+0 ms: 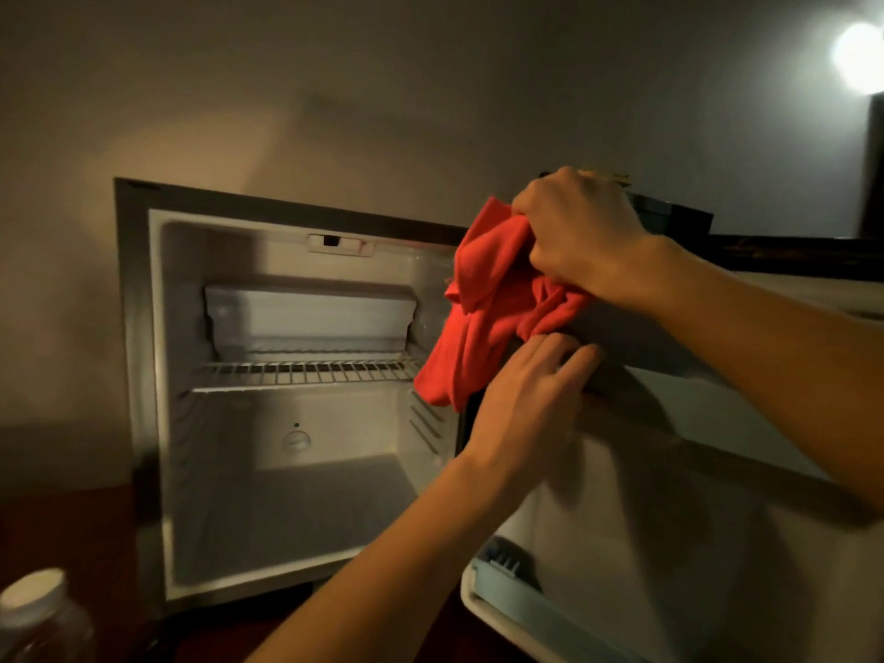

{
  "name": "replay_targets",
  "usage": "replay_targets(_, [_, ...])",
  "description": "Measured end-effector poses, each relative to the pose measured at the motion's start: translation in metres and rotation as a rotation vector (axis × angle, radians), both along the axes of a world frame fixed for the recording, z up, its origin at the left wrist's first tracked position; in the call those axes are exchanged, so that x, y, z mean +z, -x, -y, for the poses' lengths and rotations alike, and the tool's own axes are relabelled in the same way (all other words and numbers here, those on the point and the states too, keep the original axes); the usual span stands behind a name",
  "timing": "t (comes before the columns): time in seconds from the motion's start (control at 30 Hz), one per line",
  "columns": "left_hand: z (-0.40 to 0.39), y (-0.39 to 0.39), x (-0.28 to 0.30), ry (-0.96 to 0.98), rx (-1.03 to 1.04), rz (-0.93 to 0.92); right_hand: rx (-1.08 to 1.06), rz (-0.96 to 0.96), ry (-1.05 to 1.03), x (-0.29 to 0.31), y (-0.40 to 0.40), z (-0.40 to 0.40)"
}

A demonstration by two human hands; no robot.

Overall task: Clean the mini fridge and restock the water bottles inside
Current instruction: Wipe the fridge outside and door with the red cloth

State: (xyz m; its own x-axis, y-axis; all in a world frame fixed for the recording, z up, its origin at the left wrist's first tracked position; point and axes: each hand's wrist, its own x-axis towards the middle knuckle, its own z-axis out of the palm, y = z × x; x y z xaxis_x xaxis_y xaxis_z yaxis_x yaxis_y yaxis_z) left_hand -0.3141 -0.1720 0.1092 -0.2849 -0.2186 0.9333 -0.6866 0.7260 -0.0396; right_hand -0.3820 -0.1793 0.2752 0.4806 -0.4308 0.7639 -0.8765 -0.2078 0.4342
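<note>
still mid-clean imo: right hand (pixel 581 236) bunches the red cloth (pixel 483 303) at the door's top edge (pixel 636 346), left hand (pixel 528 399) flat just below it, mini fridge (pixel 306 423) bare inside, water bottle (pixel 40 619) waiting unstocked.

Two arms show. The left hand (pixel 524 399) and right hand (pixel 581 234) are bare, with no gloves, rings or watch. Both forearms are bare too, with no sleeves in sight.
</note>
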Motion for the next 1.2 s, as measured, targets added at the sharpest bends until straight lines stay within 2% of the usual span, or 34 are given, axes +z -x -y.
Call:
replay_targets(0.17, [-0.001, 0.01, 0.0, -0.008, 0.009, -0.017, -0.009, -0.013, 0.079, -0.012, 0.036, -0.013])
replay_targets(0.3, [0.0, 0.018, 0.001, -0.013, 0.043, -0.014, -0.047, -0.039, 0.05, -0.012, 0.029, -0.003])
replay_targets(0.5, [-0.007, 0.02, 0.006, -0.02, 0.088, -0.01, 0.002, -0.037, 0.025, -0.009, 0.026, -0.004])
replay_targets(0.67, [-0.008, 0.016, 0.005, -0.067, 0.104, -0.019, 0.003, 0.015, 0.006, -0.005, 0.066, -0.026])
replay_targets(0.83, [-0.008, 0.019, 0.004, -0.084, 0.116, -0.024, -0.102, 0.107, -0.062, 0.003, 0.124, -0.064])
replay_targets(0.93, [-0.008, 0.023, 0.003, -0.097, 0.098, -0.055, -0.094, 0.099, -0.07, 0.0, 0.148, -0.08])
replay_targets(1.03, [-0.009, 0.027, 0.004, -0.134, 0.09, -0.085, -0.073, 0.045, -0.029, -0.003, 0.139, -0.07])
replay_targets(1.2, [-0.009, 0.028, 0.003, -0.156, 0.125, -0.067, -0.017, -0.092, 0.007, 0.001, 0.075, -0.027])
